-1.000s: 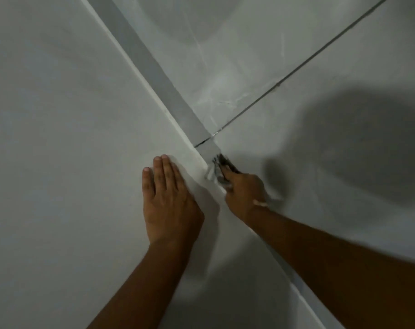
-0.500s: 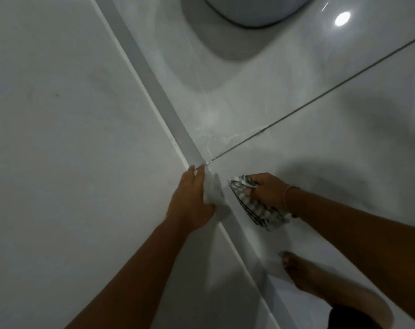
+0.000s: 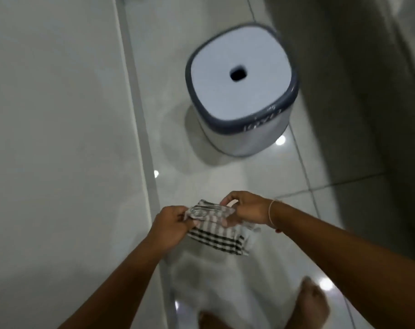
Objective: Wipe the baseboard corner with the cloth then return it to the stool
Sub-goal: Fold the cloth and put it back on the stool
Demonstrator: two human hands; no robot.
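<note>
We see the left hand (image 3: 172,227) and right hand (image 3: 245,208) each pinching an upper edge of the checked cloth (image 3: 219,233), which hangs between them above the glossy tiled floor (image 3: 225,181). Beyond the hands stands the stool (image 3: 241,89), its white seat bare, near the grey baseboard (image 3: 140,129). A bare foot (image 3: 313,302) shows below.

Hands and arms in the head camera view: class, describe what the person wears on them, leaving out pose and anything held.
Both forearms are bare, with no sleeves in view. The right hand has a thin, pale string bracelet around its wrist. The left hand shows no bracelet, ring or glove.
</note>
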